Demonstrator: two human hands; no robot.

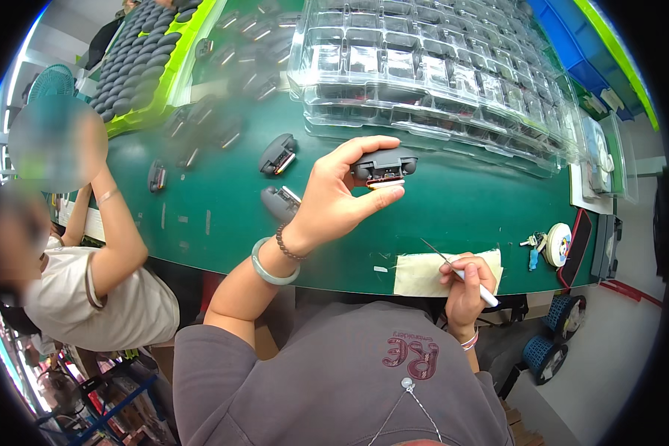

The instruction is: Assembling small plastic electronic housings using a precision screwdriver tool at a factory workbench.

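Observation:
My left hand point(333, 195) is raised over the green table, its thumb and fingers pinching a dark grey rounded plastic housing point(394, 158). The open side of the housing faces me, showing a small port and a pale strip along the bottom. Low on the right, my right hand point(462, 290) grips a white-handled tool point(487, 296) with a thin pointed metal tip. That tip points up and left over a cream cloth point(415, 276) at the table edge. Two similar grey housings, one upper point(277, 154) and one lower point(280, 202), lie just left of my left hand.
Stacked clear plastic trays point(424, 82) stand at the back. More housings lie at the back left beside a yellow-green crate point(172, 68) of grey rounded pieces. Keys, a round white tape-like item point(558, 245) and a dark red-edged slab point(577, 249) sit right. A co-worker's arm point(119, 223) is at left.

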